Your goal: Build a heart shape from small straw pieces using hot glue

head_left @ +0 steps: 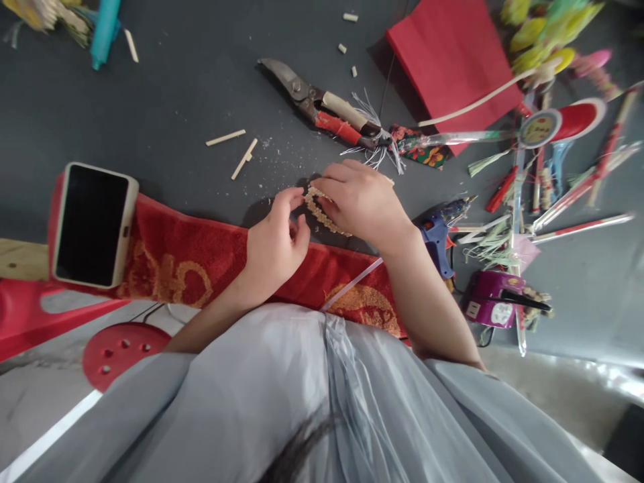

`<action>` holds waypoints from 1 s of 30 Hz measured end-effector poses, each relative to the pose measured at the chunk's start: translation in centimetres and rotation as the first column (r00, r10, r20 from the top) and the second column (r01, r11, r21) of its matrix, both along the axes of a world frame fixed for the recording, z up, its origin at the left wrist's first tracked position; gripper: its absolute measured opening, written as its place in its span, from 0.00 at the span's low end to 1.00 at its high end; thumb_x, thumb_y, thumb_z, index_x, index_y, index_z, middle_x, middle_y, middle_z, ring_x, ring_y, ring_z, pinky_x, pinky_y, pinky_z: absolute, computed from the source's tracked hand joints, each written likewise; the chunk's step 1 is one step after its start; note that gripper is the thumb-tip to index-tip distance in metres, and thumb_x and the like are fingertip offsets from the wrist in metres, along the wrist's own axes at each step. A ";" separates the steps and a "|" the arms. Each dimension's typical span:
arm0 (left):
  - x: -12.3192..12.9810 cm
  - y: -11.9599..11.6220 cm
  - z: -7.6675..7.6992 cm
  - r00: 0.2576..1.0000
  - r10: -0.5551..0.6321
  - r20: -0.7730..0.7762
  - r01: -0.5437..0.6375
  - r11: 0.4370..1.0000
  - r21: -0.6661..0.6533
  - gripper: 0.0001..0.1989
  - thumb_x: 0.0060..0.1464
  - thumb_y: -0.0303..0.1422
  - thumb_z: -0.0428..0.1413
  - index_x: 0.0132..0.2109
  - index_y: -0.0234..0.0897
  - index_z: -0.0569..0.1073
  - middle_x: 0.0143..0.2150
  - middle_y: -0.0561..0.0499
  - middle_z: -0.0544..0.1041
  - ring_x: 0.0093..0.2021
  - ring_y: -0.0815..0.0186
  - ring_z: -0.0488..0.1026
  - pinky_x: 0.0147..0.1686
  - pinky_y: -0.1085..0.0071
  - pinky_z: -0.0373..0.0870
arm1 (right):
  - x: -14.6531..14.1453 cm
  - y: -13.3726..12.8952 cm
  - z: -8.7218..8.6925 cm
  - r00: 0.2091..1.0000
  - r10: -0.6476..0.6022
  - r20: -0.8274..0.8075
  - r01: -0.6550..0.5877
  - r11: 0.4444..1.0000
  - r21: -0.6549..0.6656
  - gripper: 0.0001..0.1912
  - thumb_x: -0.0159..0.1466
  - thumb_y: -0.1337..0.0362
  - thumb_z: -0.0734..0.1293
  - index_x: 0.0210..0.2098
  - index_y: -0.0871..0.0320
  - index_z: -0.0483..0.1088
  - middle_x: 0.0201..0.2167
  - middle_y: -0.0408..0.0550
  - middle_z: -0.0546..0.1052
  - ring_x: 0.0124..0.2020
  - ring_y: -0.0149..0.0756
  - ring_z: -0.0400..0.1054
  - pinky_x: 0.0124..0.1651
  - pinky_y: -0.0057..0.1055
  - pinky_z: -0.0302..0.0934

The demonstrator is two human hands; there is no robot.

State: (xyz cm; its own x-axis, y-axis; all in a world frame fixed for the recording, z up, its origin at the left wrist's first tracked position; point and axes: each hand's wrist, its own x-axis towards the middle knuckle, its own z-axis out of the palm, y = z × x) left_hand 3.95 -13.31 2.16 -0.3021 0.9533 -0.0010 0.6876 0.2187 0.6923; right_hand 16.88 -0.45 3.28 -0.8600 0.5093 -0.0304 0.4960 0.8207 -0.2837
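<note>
A curved, ring-like piece (316, 209) made of small pale beige bits stands on the dark table between my hands. My right hand (359, 201) reaches over it from the right, its fingers curled onto the far and right side, which they partly hide. On the left, my left hand (279, 238) is beside the piece, thumb and index finger apart; whether a fingertip touches the rim I cannot tell. Beyond my hands lie pruning shears (314, 104) with red tape on one handle. Short pale sticks (245, 159) and crumbs are scattered left of them.
A blue glue gun (437, 231) lies by my right forearm, near a purple power socket (496, 298). A red thread spool (568, 124), a red paper bag (453, 60) and tassels crowd the right. A phone-like device (91, 225) rests on a red towel (191, 248) along the front edge.
</note>
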 end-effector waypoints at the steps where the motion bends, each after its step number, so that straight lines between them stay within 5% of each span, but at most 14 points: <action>1: 0.0 0.0 0.0 1.000 -0.001 0.001 0.001 1.000 -0.005 0.19 0.61 0.28 0.50 0.59 0.40 0.62 0.56 0.48 0.79 0.39 0.70 0.81 0.37 0.75 0.77 | -0.1 0.0 0.0 1.000 0.006 0.002 -0.006 1.000 0.005 0.17 0.67 0.69 0.56 0.42 0.58 0.76 0.38 0.53 0.76 0.39 0.42 0.65 0.40 0.38 0.57; 15: -0.2 0.6 0.1 0.997 -0.054 -0.046 0.053 0.998 -0.023 0.23 0.59 0.27 0.51 0.62 0.39 0.62 0.60 0.46 0.76 0.45 0.66 0.81 0.44 0.70 0.78 | -0.4 0.3 -0.4 0.996 -0.074 -0.044 0.072 0.997 -0.040 0.14 0.67 0.68 0.58 0.42 0.57 0.75 0.39 0.53 0.75 0.45 0.46 0.67 0.49 0.43 0.60; 21: -1.1 1.0 0.5 0.970 -0.168 -0.175 0.161 0.986 -0.052 0.15 0.62 0.28 0.49 0.54 0.38 0.73 0.62 0.46 0.75 0.54 0.62 0.78 0.52 0.68 0.76 | -0.8 0.3 -0.8 0.990 -0.126 -0.065 0.122 0.991 -0.051 0.13 0.67 0.67 0.59 0.43 0.59 0.75 0.41 0.55 0.76 0.47 0.48 0.68 0.49 0.43 0.62; 30: -1.2 0.9 0.2 0.951 -0.217 -0.219 0.191 0.973 -0.133 0.17 0.63 0.30 0.49 0.55 0.40 0.76 0.66 0.45 0.71 0.57 0.57 0.76 0.53 0.63 0.75 | -1.1 0.4 -0.8 0.996 -0.087 -0.022 0.086 0.996 -0.035 0.14 0.67 0.69 0.58 0.43 0.60 0.75 0.41 0.55 0.76 0.46 0.46 0.67 0.48 0.41 0.61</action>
